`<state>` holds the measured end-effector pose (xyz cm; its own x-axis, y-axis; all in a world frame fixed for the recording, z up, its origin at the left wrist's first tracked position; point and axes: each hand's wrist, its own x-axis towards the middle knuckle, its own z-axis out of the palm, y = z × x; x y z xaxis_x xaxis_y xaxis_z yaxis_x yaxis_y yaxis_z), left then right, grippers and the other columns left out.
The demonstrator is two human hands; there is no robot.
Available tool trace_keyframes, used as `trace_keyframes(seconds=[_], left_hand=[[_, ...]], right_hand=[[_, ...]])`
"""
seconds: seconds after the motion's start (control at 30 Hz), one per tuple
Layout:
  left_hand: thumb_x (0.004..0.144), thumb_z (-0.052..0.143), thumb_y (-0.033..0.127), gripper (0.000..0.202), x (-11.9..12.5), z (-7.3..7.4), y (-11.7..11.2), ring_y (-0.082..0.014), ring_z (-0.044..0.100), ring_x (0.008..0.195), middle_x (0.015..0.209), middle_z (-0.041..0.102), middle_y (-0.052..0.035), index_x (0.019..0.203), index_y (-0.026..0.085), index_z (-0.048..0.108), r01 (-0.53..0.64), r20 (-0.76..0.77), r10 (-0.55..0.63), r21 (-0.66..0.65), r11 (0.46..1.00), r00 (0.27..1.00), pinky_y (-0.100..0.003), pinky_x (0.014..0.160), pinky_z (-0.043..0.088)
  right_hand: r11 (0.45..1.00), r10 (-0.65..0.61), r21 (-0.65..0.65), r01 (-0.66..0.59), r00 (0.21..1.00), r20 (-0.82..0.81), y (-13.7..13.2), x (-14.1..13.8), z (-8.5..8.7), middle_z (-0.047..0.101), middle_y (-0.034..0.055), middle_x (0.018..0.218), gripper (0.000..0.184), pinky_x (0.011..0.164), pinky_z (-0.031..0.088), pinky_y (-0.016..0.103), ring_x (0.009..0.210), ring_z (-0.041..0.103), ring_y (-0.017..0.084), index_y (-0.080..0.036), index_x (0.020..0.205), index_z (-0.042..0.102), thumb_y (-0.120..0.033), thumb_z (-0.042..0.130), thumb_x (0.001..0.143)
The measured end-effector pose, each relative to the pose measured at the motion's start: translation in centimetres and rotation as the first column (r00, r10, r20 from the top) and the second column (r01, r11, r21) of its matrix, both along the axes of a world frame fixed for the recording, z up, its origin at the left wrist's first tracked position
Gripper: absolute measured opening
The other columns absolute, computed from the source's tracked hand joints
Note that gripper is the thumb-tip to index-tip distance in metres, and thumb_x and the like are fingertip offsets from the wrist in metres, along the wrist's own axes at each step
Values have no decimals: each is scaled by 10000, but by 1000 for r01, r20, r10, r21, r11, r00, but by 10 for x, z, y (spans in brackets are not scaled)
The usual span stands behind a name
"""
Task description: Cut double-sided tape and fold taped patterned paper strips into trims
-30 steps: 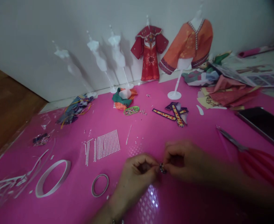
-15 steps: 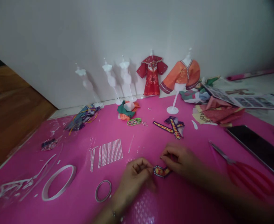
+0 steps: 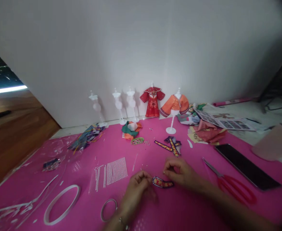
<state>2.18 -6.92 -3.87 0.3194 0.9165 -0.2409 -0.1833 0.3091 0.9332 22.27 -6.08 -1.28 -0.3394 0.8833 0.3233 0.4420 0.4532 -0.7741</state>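
A short bent piece of fabric trim (image 3: 163, 183), yellow and red with a dark edge, lies on the pink mat (image 3: 189, 211). White beads line its left end. My left hand (image 3: 139, 189) is pinched at that end, with thumb and fingertip against its edge. My right hand (image 3: 180, 173) hovers over the trim's right part, thumb and forefinger pressed together on a tiny pale speck that looks like a bead. To the left lies a sheet of stick-on pearl beads (image 3: 117, 170), with a few strips apart from it. More patterned trim strips (image 3: 172, 146) lie beyond my right hand.
Red-handled scissors (image 3: 237, 189) and a dark phone (image 3: 248, 166) lie right. Left are tape rolls (image 3: 78, 195) and plastic scraps (image 3: 13, 207). Behind stand white mannequins (image 3: 131, 101), a red robe (image 3: 153, 102) and an orange jacket (image 3: 177, 104). A green bead dish (image 3: 137, 141) sits mid-mat.
The view has tilted up, so the mannequins and mat sit lower in the picture. Both hands stay by the trim, the right one still pinched above it.
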Motion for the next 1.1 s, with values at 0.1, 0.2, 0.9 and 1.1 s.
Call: trace_keyframes(seconds=[0.1, 0.2, 0.9, 1.1], left_hand=[[722, 661, 277, 155, 0, -1, 1, -112, 526, 351, 407, 585, 42, 726, 180, 541, -3, 28, 3, 6, 1000, 1000, -190, 427, 366], [721, 660, 256, 141, 1, 2, 0, -112, 546, 370, 413, 594, 41, 727, 179, 541, 4, 48, -5, 13, 1000, 999, -185, 435, 368], [612, 782, 324, 284, -4, 3, 8, -118, 597, 447, 489, 648, 20, 732, 167, 579, -54, 8, 55, -63, 997, 998, -208, 490, 494], [602, 779, 318, 278, -2, 7, 8, -116, 591, 432, 471, 645, 12, 708, 167, 570, -38, 14, 39, -60, 997, 999, -207, 479, 495]], right_hand=[[998, 14, 53, -15, 999, 34, -4, -1, 7, 539, -21, 635, 102, 562, 371, 247, 581, 501, 122, -171, 662, 586, -126, 545, 743], [996, 32, 82, -37, 997, 67, -7, -2, 13, 553, -14, 651, 109, 573, 371, 251, 593, 509, 125, -171, 674, 603, -101, 545, 734], [899, -340, -36, 436, 747, 572, -190, 141, -18, 634, 11, 783, 156, 628, 496, 290, 690, 622, 178, -223, 751, 567, -104, 490, 815], [831, -520, 100, 547, 699, 491, -169, 151, -18, 706, 67, 1034, 290, 852, 531, 409, 948, 673, 259, -264, 949, 694, -431, 458, 956]])
